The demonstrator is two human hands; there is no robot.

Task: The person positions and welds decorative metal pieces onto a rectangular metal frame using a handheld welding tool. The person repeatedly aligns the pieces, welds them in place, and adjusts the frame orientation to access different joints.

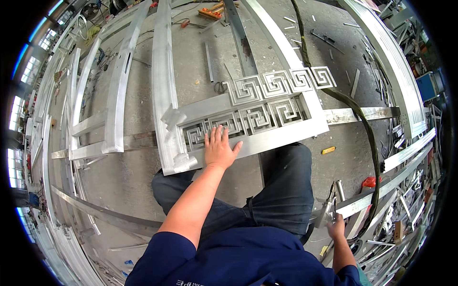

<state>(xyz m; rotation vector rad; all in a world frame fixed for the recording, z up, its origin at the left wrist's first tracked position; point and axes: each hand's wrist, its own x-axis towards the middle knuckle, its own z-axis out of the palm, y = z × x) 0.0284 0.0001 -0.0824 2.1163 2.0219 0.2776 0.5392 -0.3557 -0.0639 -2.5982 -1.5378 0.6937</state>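
Note:
My left hand lies flat on the lower rail of a silver metal frame, fingers spread apart. Its fingertips rest over the lower fretwork strip, a row of square spiral pieces set between two rails. A second fretwork strip lies across the upper rail and overhangs the frame's right side. Out to my right and low down, my right hand is closed around a silver hand tool with a dark slender upper end. The tool's exact kind is unclear.
The frame sits over my knees. A dark hose winds down the right side. On the floor lie a yellow cutter-like object, scissors and an orange brush. More metal frames stand left; metal offcuts are heaped right.

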